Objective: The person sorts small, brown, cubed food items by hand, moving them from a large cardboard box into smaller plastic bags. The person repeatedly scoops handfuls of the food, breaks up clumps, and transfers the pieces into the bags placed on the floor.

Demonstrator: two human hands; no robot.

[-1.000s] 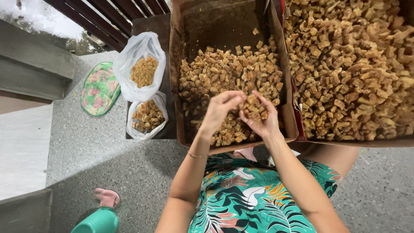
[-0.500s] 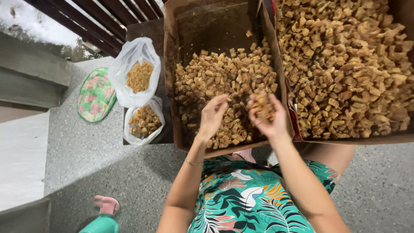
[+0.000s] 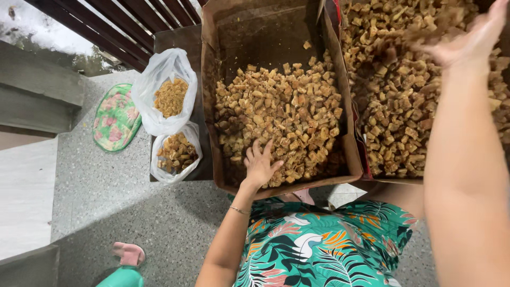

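From the head view, two cardboard boxes sit side by side. The middle box [image 3: 212,95] is partly filled with brown fried chunks [image 3: 281,111], its far end bare. The right box [image 3: 355,149], touching it, is heaped with the same pieces and runs off the frame. The left hand [image 3: 259,166] rests on the chunks near the front wall, fingers spread wide, gripping nothing. The right hand [image 3: 467,37] is raised over the right box, blurred; whether it holds pieces I cannot tell. Left of the boxes lie two white plastic bags [image 3: 162,69] of chunks, then a flowered mat [image 3: 116,118] on bare speckled floor [image 3: 95,202].
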